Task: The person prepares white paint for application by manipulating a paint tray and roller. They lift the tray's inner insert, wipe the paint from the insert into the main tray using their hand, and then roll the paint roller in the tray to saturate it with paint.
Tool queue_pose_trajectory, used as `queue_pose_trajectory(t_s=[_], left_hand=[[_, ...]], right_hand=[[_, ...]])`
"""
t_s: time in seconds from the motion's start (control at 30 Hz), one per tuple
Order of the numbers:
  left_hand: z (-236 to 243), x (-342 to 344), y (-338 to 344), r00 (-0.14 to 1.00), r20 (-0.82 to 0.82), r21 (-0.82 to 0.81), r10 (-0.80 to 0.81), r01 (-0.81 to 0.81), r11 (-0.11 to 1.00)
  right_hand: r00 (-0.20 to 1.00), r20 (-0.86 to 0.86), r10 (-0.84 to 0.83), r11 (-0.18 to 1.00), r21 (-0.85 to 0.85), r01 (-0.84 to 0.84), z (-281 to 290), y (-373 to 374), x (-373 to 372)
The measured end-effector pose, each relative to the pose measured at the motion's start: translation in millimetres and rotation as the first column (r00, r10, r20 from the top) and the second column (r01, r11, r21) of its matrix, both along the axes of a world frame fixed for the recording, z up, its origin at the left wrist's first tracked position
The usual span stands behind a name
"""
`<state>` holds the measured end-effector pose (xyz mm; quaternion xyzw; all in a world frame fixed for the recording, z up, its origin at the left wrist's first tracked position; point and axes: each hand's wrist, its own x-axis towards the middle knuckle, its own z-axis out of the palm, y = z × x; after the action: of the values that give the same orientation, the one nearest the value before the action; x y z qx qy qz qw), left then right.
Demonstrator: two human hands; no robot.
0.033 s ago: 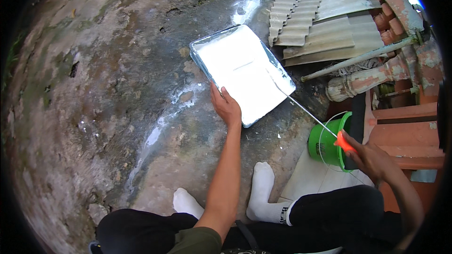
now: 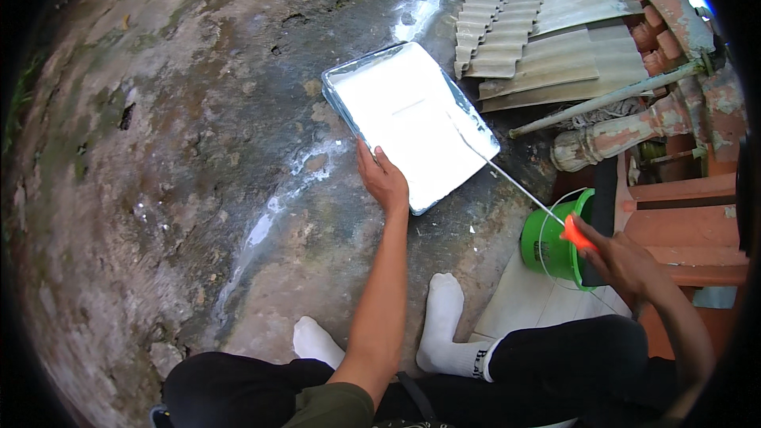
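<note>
Left grip [image 2: 386, 182] is laid on lower-left edge of tray [image 2: 338, 100]; closure can't be told. Tray, filled with white paint [image 2: 420, 139], is seen mostly ahead and right of it. Orange handle [image 2: 577, 233] is held in right grip [image 2: 626, 265], clear of tray; its rod [image 2: 525, 192] is run into paint.

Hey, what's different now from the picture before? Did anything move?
Hardly anything! The whole view slid a tiny bit right, as if the head camera moved. Nothing was clearly picked up or let go. Your left hand is still at the white-filled tray's edge, your right hand still grips the orange handle, and the green bucket stayed put.
</note>
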<state>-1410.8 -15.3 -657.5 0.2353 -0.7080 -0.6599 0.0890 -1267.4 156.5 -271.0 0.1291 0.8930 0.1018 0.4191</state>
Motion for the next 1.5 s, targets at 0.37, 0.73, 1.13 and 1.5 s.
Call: queue_pose_trajectory(t_s=[0.37, 0.73, 1.13, 1.5], left_hand=[[9.9, 8.7, -2.1, 0.999, -0.044, -0.033, 0.01, -0.011, 0.999], [13.2, 97.2, 22.0, 0.99, 0.141, -0.004, -0.028, 0.029, 1.0], [44.2, 57.6, 7.1, 0.92, 0.22, 0.717, -0.326, 0.074, 0.694], [29.5, 40.7, 20.4, 0.918, 0.222, 0.373, -0.327, 0.23, 0.899]], right_hand=[[0.952, -0.262, 0.155, 0.942, -0.251, -0.222, -73.5, 42.8, -35.3], [0.929, -0.357, 0.092, 0.993, -0.037, -0.112, -48.0, 29.5, 0.8], [0.812, -0.55, -0.193, 0.959, -0.281, 0.038, -29.8, 65.1, 40.6], [0.808, -0.54, -0.237, 0.964, -0.236, 0.125, -28.8, 74.1, 54.6]])
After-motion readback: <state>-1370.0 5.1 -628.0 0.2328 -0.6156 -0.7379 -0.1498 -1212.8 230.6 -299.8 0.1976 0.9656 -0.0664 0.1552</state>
